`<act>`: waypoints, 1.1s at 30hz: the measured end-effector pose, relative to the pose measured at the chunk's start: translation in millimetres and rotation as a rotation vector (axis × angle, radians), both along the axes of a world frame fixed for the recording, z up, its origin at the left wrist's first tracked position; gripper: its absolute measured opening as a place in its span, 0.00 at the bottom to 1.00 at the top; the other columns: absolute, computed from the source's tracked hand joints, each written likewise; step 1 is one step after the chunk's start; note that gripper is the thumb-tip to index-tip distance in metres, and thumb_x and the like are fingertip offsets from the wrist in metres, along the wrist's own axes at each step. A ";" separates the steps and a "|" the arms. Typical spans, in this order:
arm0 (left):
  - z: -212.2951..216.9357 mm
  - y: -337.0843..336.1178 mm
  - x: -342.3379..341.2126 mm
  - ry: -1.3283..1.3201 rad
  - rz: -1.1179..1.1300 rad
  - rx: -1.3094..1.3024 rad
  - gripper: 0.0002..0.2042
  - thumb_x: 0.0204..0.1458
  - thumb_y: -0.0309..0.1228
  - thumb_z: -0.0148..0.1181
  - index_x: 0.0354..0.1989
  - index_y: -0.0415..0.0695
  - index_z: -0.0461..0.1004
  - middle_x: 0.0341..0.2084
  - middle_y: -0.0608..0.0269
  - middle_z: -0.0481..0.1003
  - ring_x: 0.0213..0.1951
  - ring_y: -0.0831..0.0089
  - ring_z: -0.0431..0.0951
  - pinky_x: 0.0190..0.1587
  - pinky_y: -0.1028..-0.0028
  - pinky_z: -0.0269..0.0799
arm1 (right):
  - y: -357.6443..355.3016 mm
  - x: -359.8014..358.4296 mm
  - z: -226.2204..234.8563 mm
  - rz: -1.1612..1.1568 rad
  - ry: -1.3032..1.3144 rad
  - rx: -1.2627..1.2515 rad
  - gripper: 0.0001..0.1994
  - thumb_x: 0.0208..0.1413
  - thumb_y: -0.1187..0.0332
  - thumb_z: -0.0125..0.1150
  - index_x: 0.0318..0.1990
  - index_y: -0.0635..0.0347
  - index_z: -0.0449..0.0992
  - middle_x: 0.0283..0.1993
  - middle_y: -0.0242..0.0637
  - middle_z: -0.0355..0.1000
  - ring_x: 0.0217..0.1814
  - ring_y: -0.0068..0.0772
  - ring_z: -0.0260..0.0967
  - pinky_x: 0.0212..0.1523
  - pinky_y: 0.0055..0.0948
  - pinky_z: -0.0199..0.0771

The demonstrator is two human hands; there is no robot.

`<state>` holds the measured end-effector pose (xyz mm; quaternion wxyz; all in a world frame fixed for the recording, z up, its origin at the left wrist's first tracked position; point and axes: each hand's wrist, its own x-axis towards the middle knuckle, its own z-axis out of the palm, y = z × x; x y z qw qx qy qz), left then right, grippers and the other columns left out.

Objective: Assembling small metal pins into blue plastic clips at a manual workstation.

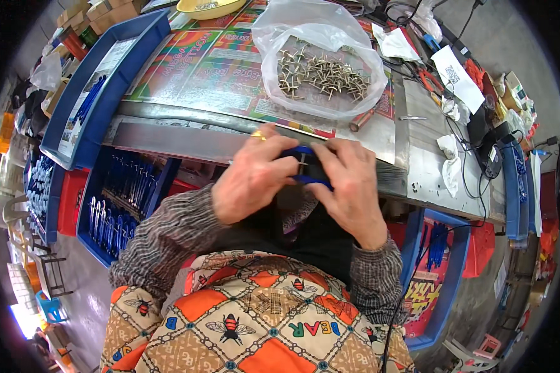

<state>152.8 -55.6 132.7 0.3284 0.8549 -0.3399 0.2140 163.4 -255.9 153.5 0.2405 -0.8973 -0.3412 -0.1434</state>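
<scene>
My left hand (250, 180) and my right hand (348, 186) meet at the near edge of the metal workbench (417, 155). Between their fingertips they hold a small blue plastic part (303, 163) with a metal pin in its middle. A gold ring sits on a left finger. Most of the blue part is hidden by my fingers. Beyond my hands lies a clear plastic bag (320, 62) open on a heap of several metal pins.
A blue tray (99, 93) with blue parts stands at the left on the bench. Blue bins (121, 199) of blue parts sit below the bench at left, another blue bin (435, 273) at right. A yellow bowl (208, 7), cables, rags and a small tool lie around.
</scene>
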 end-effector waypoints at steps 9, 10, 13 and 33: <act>-12.0 -69.0 19.5 -0.011 -0.135 -0.094 0.05 0.39 0.24 0.60 0.25 0.40 0.70 0.38 0.50 0.71 0.41 0.50 0.72 0.57 0.53 0.60 | -57.4 -12.0 1.4 -0.225 0.001 -0.032 0.26 0.34 0.68 0.68 0.47 0.61 0.74 0.43 0.43 0.67 0.47 0.47 0.63 0.51 0.39 0.59; -12.3 -66.3 18.5 -0.010 -0.131 -0.102 0.06 0.38 0.24 0.61 0.25 0.40 0.70 0.38 0.50 0.72 0.42 0.50 0.72 0.58 0.52 0.60 | -54.9 -10.8 2.1 -0.221 0.000 -0.032 0.26 0.34 0.68 0.68 0.47 0.61 0.74 0.43 0.43 0.67 0.47 0.47 0.63 0.51 0.39 0.59; -7.7 -38.2 11.1 -0.079 -0.055 -0.051 0.04 0.40 0.25 0.57 0.24 0.40 0.71 0.35 0.50 0.72 0.41 0.51 0.70 0.52 0.55 0.64 | -32.8 -4.4 0.3 -0.080 -0.015 -0.014 0.26 0.35 0.67 0.67 0.47 0.62 0.73 0.43 0.42 0.67 0.48 0.46 0.63 0.49 0.40 0.59; -1.8 6.5 -3.1 0.037 0.080 0.016 0.09 0.33 0.22 0.67 0.25 0.41 0.74 0.38 0.52 0.75 0.38 0.56 0.76 0.60 0.52 0.60 | -0.7 0.8 -4.2 0.022 -0.023 -0.010 0.26 0.37 0.67 0.66 0.49 0.62 0.72 0.44 0.42 0.66 0.49 0.43 0.63 0.50 0.40 0.58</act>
